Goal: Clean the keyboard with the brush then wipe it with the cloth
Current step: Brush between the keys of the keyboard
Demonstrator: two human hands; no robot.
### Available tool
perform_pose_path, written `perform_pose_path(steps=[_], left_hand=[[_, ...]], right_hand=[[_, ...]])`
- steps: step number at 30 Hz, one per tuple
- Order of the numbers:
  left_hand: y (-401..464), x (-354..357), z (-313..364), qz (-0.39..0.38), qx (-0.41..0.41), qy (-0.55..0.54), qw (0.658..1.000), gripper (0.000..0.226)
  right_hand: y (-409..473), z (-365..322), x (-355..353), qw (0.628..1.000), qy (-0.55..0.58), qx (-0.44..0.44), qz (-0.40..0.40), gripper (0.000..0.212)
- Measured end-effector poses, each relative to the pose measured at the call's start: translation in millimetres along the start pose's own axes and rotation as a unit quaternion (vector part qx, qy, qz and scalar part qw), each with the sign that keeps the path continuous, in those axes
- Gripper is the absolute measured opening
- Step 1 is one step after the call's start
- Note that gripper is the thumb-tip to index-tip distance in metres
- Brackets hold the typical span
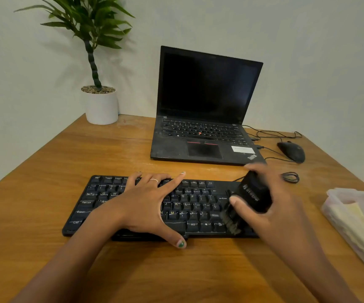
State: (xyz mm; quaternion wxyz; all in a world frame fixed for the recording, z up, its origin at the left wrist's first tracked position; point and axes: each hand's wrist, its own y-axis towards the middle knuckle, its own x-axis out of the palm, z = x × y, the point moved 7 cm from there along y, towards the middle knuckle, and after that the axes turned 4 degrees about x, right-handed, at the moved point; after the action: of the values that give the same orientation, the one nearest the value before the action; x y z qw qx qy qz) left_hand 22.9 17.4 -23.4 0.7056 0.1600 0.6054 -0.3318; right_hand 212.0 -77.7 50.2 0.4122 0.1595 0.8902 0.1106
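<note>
A black keyboard [189,206] lies across the lower middle of the frame on a wooden worktop [45,171]. The left hand [146,204] rests flat on its left and central keys, fingers spread wide and holding nothing, with the thumb reaching down past the front edge of the keyboard and a thin ring on one finger. The right hand [270,206] is at the keyboard's right end, its grip closed around the black body of a brush [253,193]; the hand is somewhat blurred. The brush is tilted, and its dark bristles point down and to the left, touching the keys at the lower right corner of the keyboard, just right of the Alt key.

At the right edge of the frame lies a clear plastic bag [356,224] containing a pale yellow cloth [360,221], well apart from the keyboard. Above the keyboard, in the centre of the frame, stands an open black laptop [205,106] with a dark screen. To its right sits a black mouse [291,151] with its cable [290,177] looped near the hand. In the upper left of the frame, a green plant in a white pot [102,106] stands at the worktop's far corner against a pale wall.
</note>
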Motion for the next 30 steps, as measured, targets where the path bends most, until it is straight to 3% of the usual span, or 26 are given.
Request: perform_pose_path(steps=[4,9,13,17,22,25,30], left_hand=[[1,0,0,-0.003,-0.002,0.002,1.000,0.128],[0,1,0,-0.003,-0.003,0.001,1.000,0.128],[1,2,-2,-0.003,-0.005,0.000,1.000,0.128],[1,2,-2,0.000,-0.002,0.003,1.000,0.129],[1,3,-2,-0.001,-0.002,0.001,1.000,0.128],[2,3,-3,0.001,-0.002,0.003,1.000,0.129],[2,3,-3,0.001,-0.003,0.002,1.000,0.129]], right_hand=[[2,-1,4,0.997,-0.037,0.006,-0.066,0.052],[-4,-11,6,1.000,-0.006,-0.013,-0.009,0.051],[-2,-14,12,0.994,-0.048,-0.002,-0.100,0.051],[-3,-25,10,0.998,-0.034,-0.029,-0.039,0.051],[0,-17,11,0.996,-0.032,0.001,-0.088,0.050],[-4,-21,6,0.999,-0.005,-0.012,-0.036,0.050],[-10,-20,18,0.994,-0.037,-0.009,-0.098,0.052]])
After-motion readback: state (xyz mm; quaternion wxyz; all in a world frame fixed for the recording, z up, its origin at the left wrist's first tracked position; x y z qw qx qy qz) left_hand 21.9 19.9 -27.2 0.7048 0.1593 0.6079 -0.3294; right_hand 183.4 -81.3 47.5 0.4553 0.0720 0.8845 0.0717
